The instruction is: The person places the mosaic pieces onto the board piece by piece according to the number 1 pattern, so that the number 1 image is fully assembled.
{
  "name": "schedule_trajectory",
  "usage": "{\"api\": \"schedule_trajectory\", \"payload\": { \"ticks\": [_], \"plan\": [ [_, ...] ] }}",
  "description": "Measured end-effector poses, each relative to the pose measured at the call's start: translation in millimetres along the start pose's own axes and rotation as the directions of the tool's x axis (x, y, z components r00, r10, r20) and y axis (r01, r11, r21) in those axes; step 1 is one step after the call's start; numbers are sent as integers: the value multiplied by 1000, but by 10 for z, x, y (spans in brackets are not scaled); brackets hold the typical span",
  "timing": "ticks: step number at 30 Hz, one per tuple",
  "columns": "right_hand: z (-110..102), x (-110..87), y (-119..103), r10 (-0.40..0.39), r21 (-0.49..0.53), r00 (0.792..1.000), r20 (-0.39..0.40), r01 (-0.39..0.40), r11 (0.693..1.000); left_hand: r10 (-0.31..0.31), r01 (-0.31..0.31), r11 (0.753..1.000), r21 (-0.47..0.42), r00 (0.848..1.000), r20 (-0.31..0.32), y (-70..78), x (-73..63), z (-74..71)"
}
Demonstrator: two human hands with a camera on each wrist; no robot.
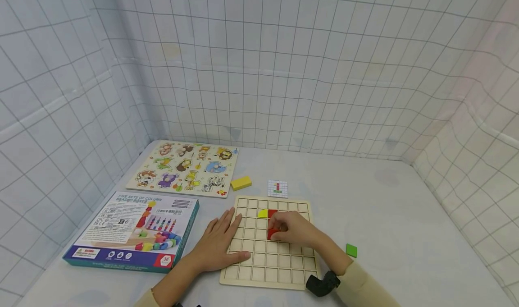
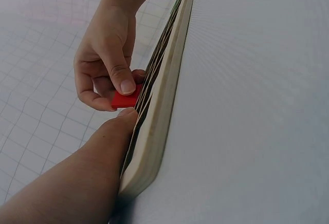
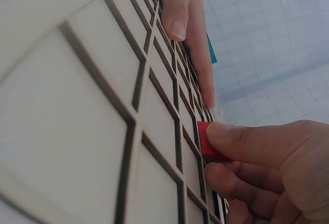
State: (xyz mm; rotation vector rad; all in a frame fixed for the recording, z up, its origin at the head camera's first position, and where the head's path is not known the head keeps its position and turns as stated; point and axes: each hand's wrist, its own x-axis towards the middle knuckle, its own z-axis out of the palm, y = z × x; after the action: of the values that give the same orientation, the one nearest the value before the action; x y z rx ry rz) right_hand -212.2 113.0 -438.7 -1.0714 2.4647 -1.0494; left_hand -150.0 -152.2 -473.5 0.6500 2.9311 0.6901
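Observation:
A wooden grid board (image 1: 259,275) lies in front of me. My left hand (image 1: 216,244) rests on its left edge with the fingers spread and the thumb over the lower cells. Over the middle of the board, my right hand (image 1: 298,229) pinches a red square tile (image 3: 206,144) between thumb and fingers, close against the grid. In the upper rows sit a yellow tile with a curved edge (image 1: 262,213) and, beside it, another red tile (image 1: 272,213). The right hand's fingers hide the cells just below that one.
Behind the board lies a small pattern card (image 1: 277,189), with a yellow block (image 1: 241,183) to its left. A green tile (image 1: 351,251) is right of the board. An animal puzzle board (image 1: 182,165) and a bead-set box (image 1: 129,230) occupy the left side.

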Motion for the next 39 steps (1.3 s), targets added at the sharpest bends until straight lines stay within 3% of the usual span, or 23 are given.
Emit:
{"api": "schedule_trajectory", "payload": {
  "ticks": [9, 19, 39],
  "plan": [
    [-18, -8, -27, 16, -114, 1000, -3, -17, 993, 1, -1, 1000, -2, 1000, 1, -13, -5, 11],
    [-15, -7, -27, 24, -160, 1000, 5, -23, 987, 3, -3, 1000, 1, 1000, -5, -14, -2, 14],
    [-75, -165, 85, 42, -76, 996, -78, -48, 996, -4, 4, 1000, 6, 1000, 0, 11, 7, -2]
  ]
}}
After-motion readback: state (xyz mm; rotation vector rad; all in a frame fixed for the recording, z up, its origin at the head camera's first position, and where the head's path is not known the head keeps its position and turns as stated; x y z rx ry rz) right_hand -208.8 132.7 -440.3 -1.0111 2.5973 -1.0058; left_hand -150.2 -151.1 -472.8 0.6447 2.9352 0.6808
